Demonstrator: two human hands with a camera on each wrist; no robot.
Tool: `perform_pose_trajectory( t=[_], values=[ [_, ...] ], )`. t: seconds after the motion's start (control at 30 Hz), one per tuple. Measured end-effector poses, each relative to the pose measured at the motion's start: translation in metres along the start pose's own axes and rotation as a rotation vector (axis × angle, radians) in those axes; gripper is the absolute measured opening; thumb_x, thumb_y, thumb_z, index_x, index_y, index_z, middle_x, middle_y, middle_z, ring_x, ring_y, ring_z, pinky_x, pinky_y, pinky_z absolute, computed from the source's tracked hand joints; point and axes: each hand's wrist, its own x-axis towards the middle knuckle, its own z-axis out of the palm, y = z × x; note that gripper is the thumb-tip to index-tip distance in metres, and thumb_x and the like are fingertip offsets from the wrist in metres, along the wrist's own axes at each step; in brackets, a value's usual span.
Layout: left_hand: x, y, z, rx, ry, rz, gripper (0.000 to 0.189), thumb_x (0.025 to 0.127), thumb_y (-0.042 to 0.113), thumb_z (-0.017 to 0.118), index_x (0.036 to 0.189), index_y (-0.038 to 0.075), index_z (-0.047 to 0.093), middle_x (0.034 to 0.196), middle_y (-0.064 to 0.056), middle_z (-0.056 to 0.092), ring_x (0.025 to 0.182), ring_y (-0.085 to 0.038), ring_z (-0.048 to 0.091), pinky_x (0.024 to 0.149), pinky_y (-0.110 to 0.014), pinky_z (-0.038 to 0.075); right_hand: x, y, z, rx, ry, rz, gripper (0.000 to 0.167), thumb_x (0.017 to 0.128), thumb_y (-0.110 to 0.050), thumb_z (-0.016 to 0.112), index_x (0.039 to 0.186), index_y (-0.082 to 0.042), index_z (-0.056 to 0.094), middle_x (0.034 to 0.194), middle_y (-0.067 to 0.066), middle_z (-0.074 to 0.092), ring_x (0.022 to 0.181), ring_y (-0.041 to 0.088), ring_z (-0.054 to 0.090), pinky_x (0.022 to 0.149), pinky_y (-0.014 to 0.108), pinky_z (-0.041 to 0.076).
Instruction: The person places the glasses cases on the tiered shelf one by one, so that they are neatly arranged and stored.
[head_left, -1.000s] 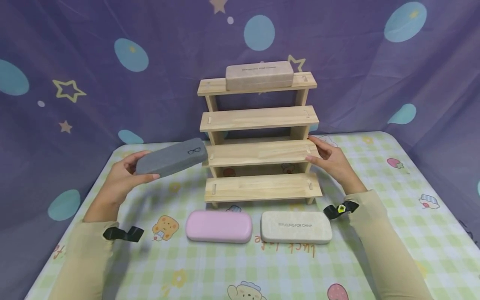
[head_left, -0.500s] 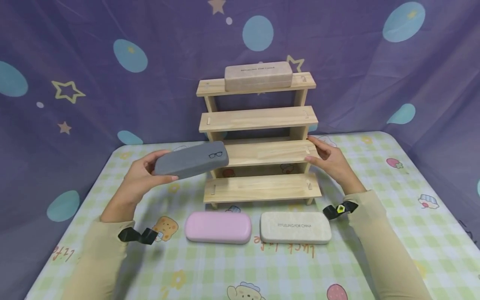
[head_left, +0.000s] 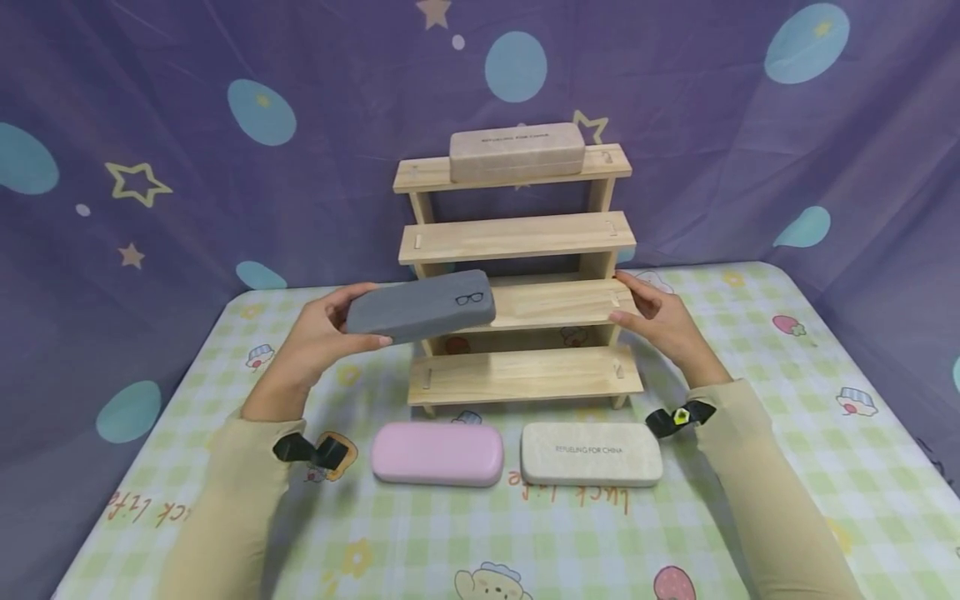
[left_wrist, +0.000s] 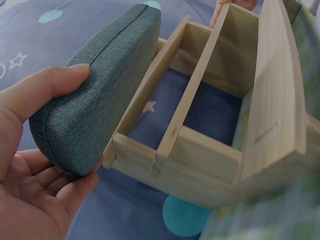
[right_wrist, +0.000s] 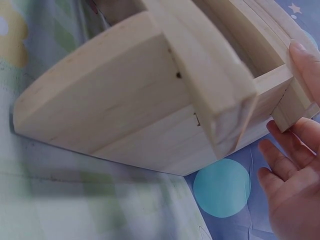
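My left hand [head_left: 318,337] grips a grey-blue fabric glasses case [head_left: 420,307] by its left end, thumb on one side and fingers on the other. The case, marked with a small glasses drawing, is held in front of the left part of the third board down on a wooden tiered rack [head_left: 525,375]. The left wrist view shows the case [left_wrist: 107,85] apart from the boards at its near end. With thumb and fingers, my right hand [head_left: 663,321] pinches the right end of that same board; the right wrist view shows this hand [right_wrist: 297,165] at the board's end.
A beige glasses case [head_left: 517,152] sits on the rack's top board. On the checked tablecloth [head_left: 420,542] before the rack lie a pink glasses case [head_left: 437,454] and a cream one [head_left: 592,454] with lettering. A purple curtain [head_left: 337,192] hangs behind.
My left hand has carried the grey-blue glasses case to the right, from beside the rack to in front of its third board. The right hand stays on the board's end.
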Motion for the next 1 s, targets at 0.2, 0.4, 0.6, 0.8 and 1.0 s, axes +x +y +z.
perform_pose_trajectory(
  t=[0.2,0.4,0.6,0.8,1.0],
  values=[
    [0.009,0.005,0.01,0.0,-0.012,0.017,0.063,0.074,0.003,0.078,0.132,0.007,0.052,0.117,-0.005,0.055,0.095,-0.017,0.056,0.074,-0.022,0.05,-0.001,0.0,0.0,-0.004,-0.003,-0.002,0.065,0.087,-0.018,0.068,0.145,-0.011,0.038,0.151,0.008,0.032,0.139,0.021,0.027,0.104,0.014,0.027],
    [0.017,0.011,0.02,0.082,-0.011,0.04,0.067,0.074,0.01,0.08,0.134,0.012,0.051,0.088,0.0,0.046,0.067,-0.012,0.04,0.06,-0.024,0.038,-0.001,-0.001,-0.001,-0.028,-0.003,0.005,0.065,0.088,-0.021,0.067,0.145,-0.013,0.037,0.151,0.006,0.032,0.139,0.019,0.027,0.105,0.015,0.028],
    [0.025,0.019,0.03,0.105,-0.035,0.06,0.069,0.073,0.012,0.081,0.135,0.014,0.051,0.088,0.003,0.047,0.067,-0.013,0.038,0.06,-0.025,0.038,-0.001,-0.002,-0.001,-0.014,-0.014,0.01,0.066,0.088,-0.02,0.067,0.145,-0.011,0.036,0.151,0.006,0.031,0.139,0.02,0.026,0.105,0.016,0.027],
    [0.037,0.027,0.04,0.044,-0.052,0.077,0.069,0.071,0.009,0.08,0.134,0.014,0.052,0.091,0.0,0.054,0.073,-0.013,0.048,0.064,-0.024,0.044,-0.002,-0.004,-0.001,-0.023,-0.022,0.027,0.067,0.088,-0.02,0.067,0.146,-0.01,0.035,0.152,0.006,0.029,0.14,0.021,0.025,0.11,0.028,0.025],
    [0.053,0.031,0.047,0.045,-0.067,0.085,0.068,0.071,0.012,0.081,0.133,0.018,0.054,0.101,-0.001,0.055,0.072,-0.016,0.044,0.066,-0.028,0.041,-0.001,-0.007,-0.001,-0.018,-0.038,0.035,0.068,0.089,-0.019,0.066,0.146,-0.007,0.033,0.153,0.009,0.028,0.141,0.024,0.023,0.112,0.037,0.022]
  ],
)
